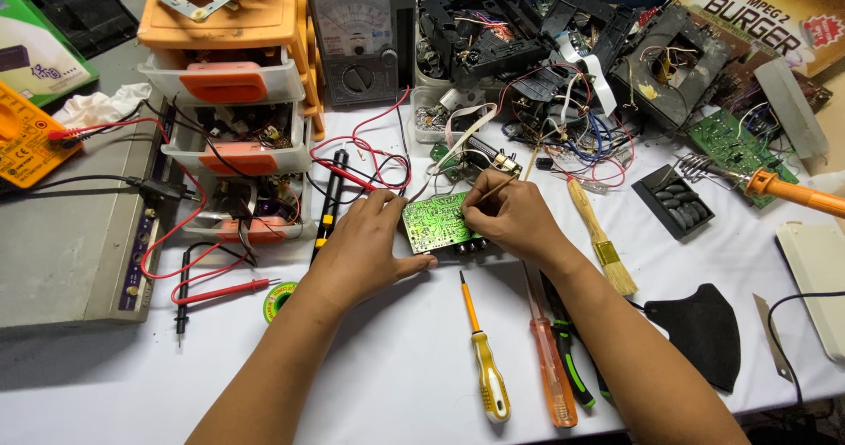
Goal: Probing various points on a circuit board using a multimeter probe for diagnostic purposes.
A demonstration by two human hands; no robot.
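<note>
Cluttered bench (414,357); board (437,223) partly under hands

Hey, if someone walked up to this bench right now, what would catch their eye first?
First, the green circuit board at the centre, steadied by the left hand while the right hand holds a thin stick over it. Next, the orange drawer unit at upper left, and the tangle of wires and black parts along the back.

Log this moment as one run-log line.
left hand steadies green circuit board on table | right hand holds thin stick at board edge | screwdrivers lie nearby
</note>
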